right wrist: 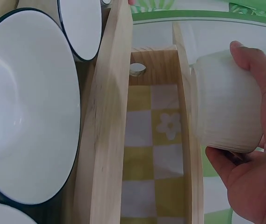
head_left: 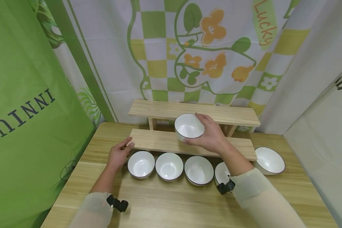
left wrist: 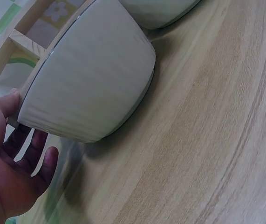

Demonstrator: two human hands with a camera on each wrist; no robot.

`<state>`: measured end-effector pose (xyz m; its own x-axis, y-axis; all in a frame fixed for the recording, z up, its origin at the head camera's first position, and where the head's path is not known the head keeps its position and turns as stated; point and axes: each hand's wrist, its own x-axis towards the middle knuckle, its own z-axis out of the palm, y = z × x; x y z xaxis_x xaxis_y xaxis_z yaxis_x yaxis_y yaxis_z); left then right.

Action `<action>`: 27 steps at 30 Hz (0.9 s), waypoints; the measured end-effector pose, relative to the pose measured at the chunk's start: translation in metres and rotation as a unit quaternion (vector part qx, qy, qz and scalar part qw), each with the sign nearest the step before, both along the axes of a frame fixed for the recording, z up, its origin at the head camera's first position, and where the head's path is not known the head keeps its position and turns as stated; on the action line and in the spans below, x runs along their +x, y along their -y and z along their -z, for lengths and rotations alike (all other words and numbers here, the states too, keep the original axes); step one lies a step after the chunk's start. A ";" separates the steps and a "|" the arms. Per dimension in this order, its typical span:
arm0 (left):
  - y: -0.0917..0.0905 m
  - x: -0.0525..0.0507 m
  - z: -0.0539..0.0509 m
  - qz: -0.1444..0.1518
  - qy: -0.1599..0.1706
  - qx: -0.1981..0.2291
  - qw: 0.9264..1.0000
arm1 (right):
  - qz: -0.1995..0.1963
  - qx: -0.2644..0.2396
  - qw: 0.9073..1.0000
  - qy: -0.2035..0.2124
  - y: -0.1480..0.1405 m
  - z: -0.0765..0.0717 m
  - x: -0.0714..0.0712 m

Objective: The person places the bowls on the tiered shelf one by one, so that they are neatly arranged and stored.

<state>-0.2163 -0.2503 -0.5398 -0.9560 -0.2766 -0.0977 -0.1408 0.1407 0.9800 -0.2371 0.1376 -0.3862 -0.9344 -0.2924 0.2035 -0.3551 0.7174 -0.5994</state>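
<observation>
My right hand grips a white bowl with a thin dark rim, its thumb on the near side and fingers on the far side. The bowl is raised over the lower board of a two-step wooden shelf. In the right wrist view, the gripped bowl shows its ribbed outside. At the shelf's left end, my left hand pinches the lower board's end, its thumb on the board in the left wrist view. Beside that hand stands another white bowl, whose ribbed side fills much of the left wrist view.
In front of the shelf, the row continues with a second bowl, a third bowl and a bowl partly behind my right forearm. A further bowl stands at the shelf's right end. A patterned curtain hangs behind the table.
</observation>
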 end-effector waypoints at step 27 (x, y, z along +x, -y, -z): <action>0.002 0.000 -0.003 0.007 0.016 0.000 1.000 | -0.024 -0.004 1.000 0.000 0.064 -0.023 -0.046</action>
<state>-0.2167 -0.2521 -0.5371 -0.9559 -0.2640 -0.1287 -0.1708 0.1429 0.9749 -0.2832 0.0736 -0.3630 -0.9196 -0.3343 0.2064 -0.3884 0.6946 -0.6055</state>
